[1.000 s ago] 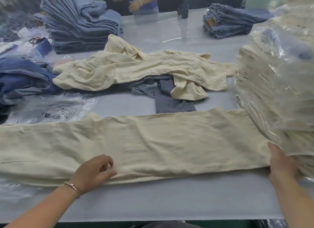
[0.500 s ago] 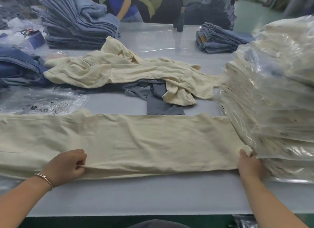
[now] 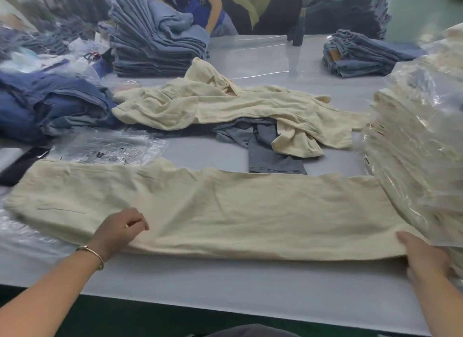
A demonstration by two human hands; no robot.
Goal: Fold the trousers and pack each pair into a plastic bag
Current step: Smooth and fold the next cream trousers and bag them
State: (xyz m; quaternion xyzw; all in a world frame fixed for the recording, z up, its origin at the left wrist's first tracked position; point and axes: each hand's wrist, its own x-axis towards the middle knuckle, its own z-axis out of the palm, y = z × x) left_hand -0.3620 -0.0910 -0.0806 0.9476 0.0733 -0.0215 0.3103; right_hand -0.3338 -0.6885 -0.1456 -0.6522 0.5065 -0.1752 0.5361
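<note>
Two hands on one pair of cream trousers [image 3: 225, 216], laid flat lengthwise along the near edge of the table [image 3: 225, 281].
From the head view: left hand [image 3: 117, 232] pinches the near edge with curled fingers; right hand [image 3: 423, 259] rests at the leg end, grip unclear. Best to smooth the cloth taut before folding, clear of the bagged stack [image 3: 421, 148].

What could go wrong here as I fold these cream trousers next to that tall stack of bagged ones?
1. The cream trousers run under the leaning stack of bagged trousers by your right hand; lifting that end could topple the slippery bags.
2. Your left hand pinches only the near edge, so the layers may slide out of line.
3. The empty plastic bags touch the far edge and could get caught in the fold.
</note>
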